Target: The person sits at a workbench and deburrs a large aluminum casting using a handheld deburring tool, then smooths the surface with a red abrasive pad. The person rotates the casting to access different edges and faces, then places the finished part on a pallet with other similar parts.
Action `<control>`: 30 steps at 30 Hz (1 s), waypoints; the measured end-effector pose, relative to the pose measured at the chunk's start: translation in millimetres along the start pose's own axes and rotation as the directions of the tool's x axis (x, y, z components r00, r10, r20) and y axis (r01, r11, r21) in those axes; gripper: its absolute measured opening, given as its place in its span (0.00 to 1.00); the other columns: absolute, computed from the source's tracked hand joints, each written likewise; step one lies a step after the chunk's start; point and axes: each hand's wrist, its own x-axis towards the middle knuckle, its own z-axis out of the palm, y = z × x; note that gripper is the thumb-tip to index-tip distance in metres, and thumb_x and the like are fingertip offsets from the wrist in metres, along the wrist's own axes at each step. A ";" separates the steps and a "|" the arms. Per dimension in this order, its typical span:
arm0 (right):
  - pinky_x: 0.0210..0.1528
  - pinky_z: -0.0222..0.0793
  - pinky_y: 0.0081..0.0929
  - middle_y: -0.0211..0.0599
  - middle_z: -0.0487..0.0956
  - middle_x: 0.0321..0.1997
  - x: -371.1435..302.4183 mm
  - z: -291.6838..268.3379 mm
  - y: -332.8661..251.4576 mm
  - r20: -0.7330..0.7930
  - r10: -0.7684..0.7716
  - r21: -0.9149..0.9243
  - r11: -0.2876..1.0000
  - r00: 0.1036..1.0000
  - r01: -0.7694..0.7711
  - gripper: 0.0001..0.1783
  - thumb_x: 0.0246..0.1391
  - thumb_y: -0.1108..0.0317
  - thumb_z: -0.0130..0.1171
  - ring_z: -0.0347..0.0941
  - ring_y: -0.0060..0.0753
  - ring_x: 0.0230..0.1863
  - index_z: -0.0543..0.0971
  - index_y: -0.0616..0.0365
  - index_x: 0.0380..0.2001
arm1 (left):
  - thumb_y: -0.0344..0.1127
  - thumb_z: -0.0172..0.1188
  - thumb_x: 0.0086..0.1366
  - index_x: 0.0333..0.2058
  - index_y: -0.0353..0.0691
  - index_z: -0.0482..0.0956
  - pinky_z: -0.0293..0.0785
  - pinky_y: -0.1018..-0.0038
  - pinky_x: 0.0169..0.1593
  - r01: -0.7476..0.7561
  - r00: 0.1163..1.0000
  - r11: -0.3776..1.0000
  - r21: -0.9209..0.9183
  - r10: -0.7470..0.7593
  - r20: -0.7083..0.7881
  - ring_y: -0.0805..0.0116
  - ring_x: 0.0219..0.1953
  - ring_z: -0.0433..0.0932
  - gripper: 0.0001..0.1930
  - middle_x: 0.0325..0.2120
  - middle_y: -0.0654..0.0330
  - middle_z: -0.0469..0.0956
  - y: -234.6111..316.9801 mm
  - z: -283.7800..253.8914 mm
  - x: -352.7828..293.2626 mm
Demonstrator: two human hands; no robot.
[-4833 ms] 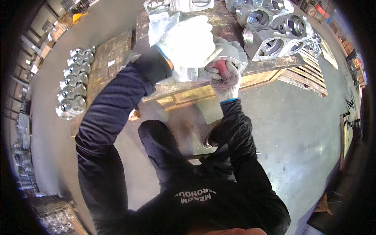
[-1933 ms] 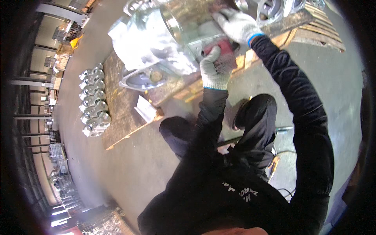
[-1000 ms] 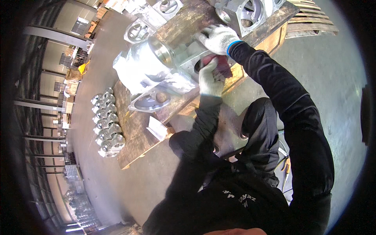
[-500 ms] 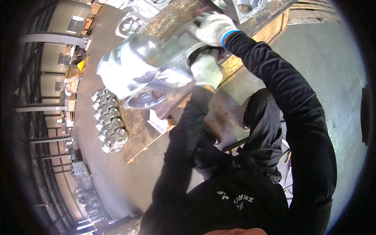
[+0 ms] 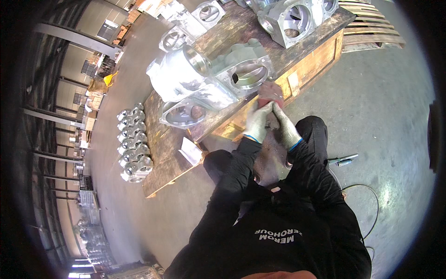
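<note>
A: How do we have our left hand (image 5: 257, 123) and right hand (image 5: 288, 131)?

B: Side by side, both pinching the near end of a reddish pad (image 5: 270, 93), which points to twelve o'clock.

A: Does the pad touch the casting (image 5: 209, 88)?

B: We can't tell; we see it just beside the nearer round opening. The casting lies at ten o'clock from our hands, on the worktop (image 5: 241, 30).

A: What else do we see on it?

B: A white paper (image 5: 189, 151) near a corner at eight o'clock, and more castings (image 5: 318, 17) at twelve.

A: Farther off?

B: Small castings (image 5: 133, 157) lined up at nine o'clock, and a slatted pallet (image 5: 374, 39) between one and two.
</note>
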 end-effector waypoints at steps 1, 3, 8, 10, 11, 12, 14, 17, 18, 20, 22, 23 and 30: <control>0.68 0.65 0.35 0.42 0.74 0.66 -0.9 0.1 9.0 -0.010 0.152 0.203 0.968 0.988 -0.147 0.36 0.66 0.44 0.60 0.71 0.38 0.65 0.70 0.57 0.67 | 0.36 0.64 0.69 0.61 0.32 0.74 0.76 0.71 0.51 0.001 1.000 0.998 -0.064 0.001 0.022 0.68 0.50 0.79 0.25 0.48 0.57 0.82 -4.8 7.8 -3.3; 0.59 0.72 0.34 0.35 0.80 0.55 0.5 6.8 10.7 0.030 0.091 0.266 0.959 0.995 -0.096 0.26 0.68 0.51 0.59 0.77 0.35 0.54 0.73 0.55 0.61 | 0.46 0.67 0.67 0.67 0.32 0.66 0.76 0.67 0.53 -0.097 0.977 0.872 0.480 0.176 -0.122 0.64 0.52 0.79 0.36 0.49 0.50 0.81 -1.4 8.6 -4.5; 0.40 0.79 0.33 0.39 0.81 0.46 15.0 20.3 -51.3 -0.060 -0.413 -0.008 0.911 0.909 0.413 0.31 0.66 0.64 0.59 0.80 0.33 0.41 0.64 0.52 0.70 | 0.39 0.66 0.68 0.63 0.30 0.62 0.76 0.58 0.55 -0.501 0.542 0.421 0.756 0.834 -0.105 0.56 0.48 0.78 0.32 0.47 0.48 0.76 49.1 -48.3 -37.2; 0.30 0.73 0.27 0.41 0.79 0.40 23.5 18.2 -83.9 -0.197 -0.544 -0.531 0.759 0.816 0.378 0.42 0.62 0.66 0.60 0.76 0.29 0.29 0.54 0.50 0.75 | 0.32 0.58 0.71 0.66 0.33 0.59 0.74 0.59 0.55 -0.438 0.384 0.398 0.806 0.894 -0.233 0.62 0.44 0.74 0.29 0.48 0.50 0.74 86.9 -80.5 -45.7; 0.27 0.72 0.27 0.39 0.79 0.37 36.1 21.1 -95.1 -0.250 -0.559 -0.596 0.732 0.790 0.329 0.42 0.60 0.64 0.62 0.74 0.27 0.25 0.57 0.52 0.75 | 0.34 0.57 0.72 0.65 0.33 0.59 0.74 0.59 0.55 -0.411 0.329 0.471 0.781 0.875 -0.354 0.62 0.44 0.73 0.27 0.48 0.48 0.73 105.2 -91.0 -46.2; 0.26 0.71 0.27 0.38 0.79 0.35 46.2 22.3 -104.1 -0.183 -0.571 -0.662 0.674 0.800 0.329 0.40 0.59 0.64 0.63 0.72 0.26 0.24 0.61 0.53 0.72 | 0.36 0.57 0.73 0.66 0.32 0.58 0.74 0.61 0.55 -0.393 0.218 0.444 0.805 0.895 -0.388 0.62 0.47 0.73 0.28 0.49 0.45 0.73 126.0 -100.5 -39.2; 0.25 0.70 0.26 0.36 0.79 0.32 67.6 25.5 -115.5 -0.065 -0.517 -0.722 0.615 0.853 0.318 0.36 0.56 0.63 0.65 0.71 0.24 0.22 0.69 0.56 0.68 | 0.40 0.58 0.75 0.65 0.30 0.62 0.73 0.65 0.57 -0.390 0.249 0.504 0.771 0.863 -0.439 0.63 0.51 0.74 0.27 0.53 0.46 0.75 163.2 -113.1 -24.0; 0.23 0.68 0.22 0.30 0.78 0.28 88.9 29.3 -119.8 0.037 -0.399 -0.746 0.599 0.916 0.291 0.34 0.52 0.65 0.69 0.70 0.20 0.21 0.75 0.60 0.62 | 0.43 0.56 0.77 0.61 0.27 0.70 0.73 0.68 0.56 -0.559 0.589 0.764 0.322 0.639 -0.494 0.67 0.52 0.76 0.25 0.54 0.50 0.78 203.5 -121.7 6.0; 0.23 0.68 0.21 0.30 0.78 0.28 92.3 30.3 -122.5 0.063 -0.355 -0.773 0.574 0.933 0.271 0.34 0.51 0.65 0.69 0.70 0.19 0.21 0.75 0.60 0.62 | 0.44 0.56 0.77 0.57 0.27 0.76 0.76 0.71 0.52 -0.570 0.535 0.743 0.351 0.660 -0.527 0.69 0.48 0.79 0.23 0.49 0.53 0.81 204.3 -117.8 13.3; 0.23 0.67 0.20 0.29 0.79 0.29 90.1 31.2 -125.4 0.085 -0.329 -0.787 0.557 0.940 0.266 0.33 0.52 0.66 0.69 0.70 0.18 0.21 0.76 0.62 0.61 | 0.44 0.56 0.77 0.55 0.26 0.78 0.75 0.73 0.47 -0.603 0.478 0.703 0.377 0.697 -0.535 0.72 0.42 0.78 0.23 0.43 0.55 0.83 206.3 -119.2 24.1; 0.23 0.67 0.20 0.28 0.81 0.31 78.7 32.7 -124.3 0.101 -0.287 -0.797 0.550 0.953 0.250 0.32 0.52 0.66 0.69 0.70 0.17 0.22 0.76 0.64 0.61 | 0.43 0.55 0.77 0.50 0.25 0.81 0.75 0.74 0.43 -0.623 0.404 0.627 0.467 0.770 -0.494 0.73 0.37 0.77 0.22 0.37 0.56 0.84 203.0 -127.7 31.8; 0.23 0.67 0.20 0.28 0.81 0.32 69.6 33.4 -120.9 0.158 -0.277 -0.778 0.556 0.948 0.292 0.33 0.52 0.67 0.69 0.70 0.17 0.22 0.75 0.65 0.61 | 0.42 0.56 0.76 0.51 0.26 0.81 0.76 0.74 0.45 -0.657 0.434 0.601 0.455 0.796 -0.423 0.72 0.39 0.79 0.20 0.40 0.54 0.85 200.4 -137.5 31.7; 0.72 0.63 0.40 0.55 0.62 0.74 7.1 49.4 -20.0 0.425 -0.383 -0.874 0.060 0.820 0.482 0.46 0.52 0.68 0.68 0.63 0.53 0.73 0.60 0.60 0.72 | 0.47 0.54 0.76 0.56 0.28 0.80 0.73 0.71 0.57 -0.570 0.581 0.630 0.528 0.763 -0.283 0.63 0.50 0.81 0.24 0.50 0.50 0.84 227.2 -245.4 73.2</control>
